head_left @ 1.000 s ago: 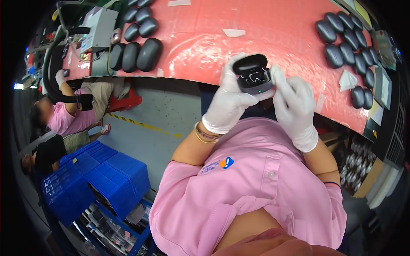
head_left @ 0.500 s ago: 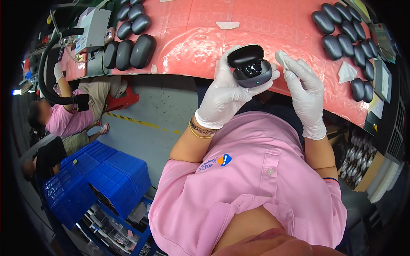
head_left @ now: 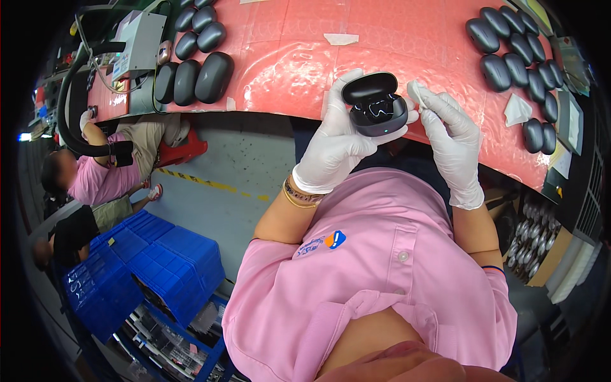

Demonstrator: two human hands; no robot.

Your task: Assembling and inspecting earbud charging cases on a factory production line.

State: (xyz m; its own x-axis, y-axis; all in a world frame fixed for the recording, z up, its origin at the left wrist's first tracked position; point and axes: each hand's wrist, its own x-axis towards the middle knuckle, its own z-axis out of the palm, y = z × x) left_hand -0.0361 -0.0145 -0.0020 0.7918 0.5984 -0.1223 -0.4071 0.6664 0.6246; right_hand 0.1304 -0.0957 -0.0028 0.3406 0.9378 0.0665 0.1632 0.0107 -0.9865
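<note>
Since the earlier frame we had kept the open charging case (head_left: pixel 375 105) raised over the near edge of the red mat (head_left: pixel 286 57), while our right hand (head_left: pixel 452 137) had drawn its white wipe (head_left: pixel 417 95) slightly off to the case's right side. Our left hand (head_left: pixel 334 143), in a white glove, had its fingers clamped around the case from below and behind. The right hand, also gloved, had its fingertips pinched together on the wipe, just beside the case's rim. The case looked dark, glossy and rounded, its lid hinged up and back, and a pale outline showed in the well inside; we could not tell what sat in it. One case was in hand. On the mat's far left lay a cluster of closed dark cases (head_left: pixel 191 60), about seven that we could count, and on the far right another group (head_left: pixel 515 48), roughly nine. A second crumpled wipe (head_left: pixel 517 109) lay among the right group. Blue plastic crates (head_left: pixel 146 267) stood on the floor at lower left, their contents too small to make out.
</note>
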